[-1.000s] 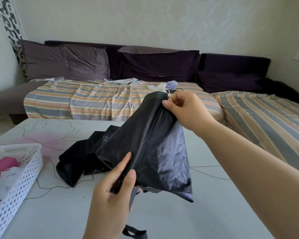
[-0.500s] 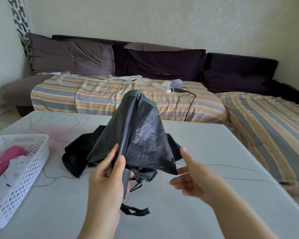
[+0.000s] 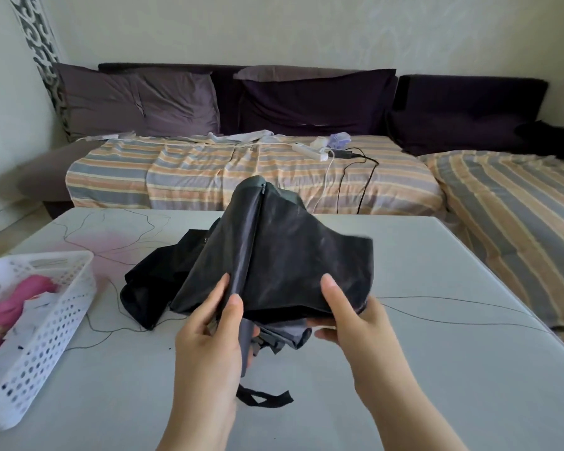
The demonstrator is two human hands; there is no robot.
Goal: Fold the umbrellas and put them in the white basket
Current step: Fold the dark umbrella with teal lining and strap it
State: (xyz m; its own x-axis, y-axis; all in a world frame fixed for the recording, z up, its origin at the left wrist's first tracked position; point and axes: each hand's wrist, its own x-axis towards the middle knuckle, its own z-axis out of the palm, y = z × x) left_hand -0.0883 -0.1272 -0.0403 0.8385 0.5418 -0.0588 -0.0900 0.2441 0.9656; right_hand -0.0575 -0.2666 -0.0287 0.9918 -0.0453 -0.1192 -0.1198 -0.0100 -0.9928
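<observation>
**Black umbrella held above the surface**

The left hand point(image 3: 209, 333) grips the black umbrella point(image 3: 274, 255) at its rib and handle, fingers curled. The right hand point(image 3: 349, 317) pinches the canopy's lower edge, thumb on top. The white basket point(image 3: 46, 320), left of the umbrella, holds a pink umbrella point(image 3: 10, 307). A black strap point(image 3: 264, 398) lies on the surface point(image 3: 437, 369) beneath.

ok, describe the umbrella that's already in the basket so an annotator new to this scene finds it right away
Start at the grey table and go to its left edge, where a white perforated basket sits. The pink umbrella lies inside it, partly under white fabric. It is the only pink one: the dark grey umbrella is in both hands, and the black umbrella lies behind that on the table.
</observation>
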